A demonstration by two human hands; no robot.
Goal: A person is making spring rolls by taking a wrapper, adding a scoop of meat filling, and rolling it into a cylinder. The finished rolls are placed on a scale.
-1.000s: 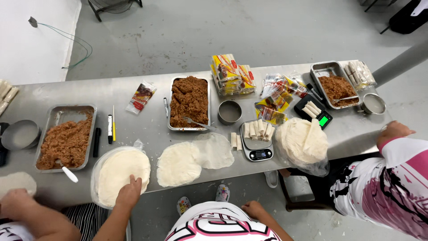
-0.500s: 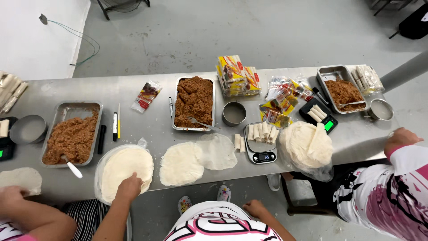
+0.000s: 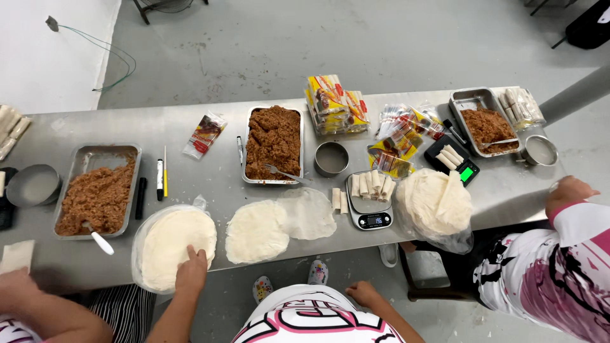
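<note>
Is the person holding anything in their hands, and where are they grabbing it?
Nothing is held. The left hand rests flat on the wrapper stack, near its front edge; the right hand hangs empty below the table.

We look down on a long steel table (image 3: 210, 184) running left to right across the room, its surface dull grey w/ soft reflections. Behind it the floor (image 3: 267, 44) is bare grey concrete, scuffed & blotchy. At upper left a white wall (image 3: 38, 70) meets the floor, w/ a thin green cable (image 3: 108, 60) looping along it. Dark chair legs (image 3: 168, 5) show at the top edge. A stool (image 3: 429, 273) sits under the table's near side. Light is even, no hard shadows.
</note>
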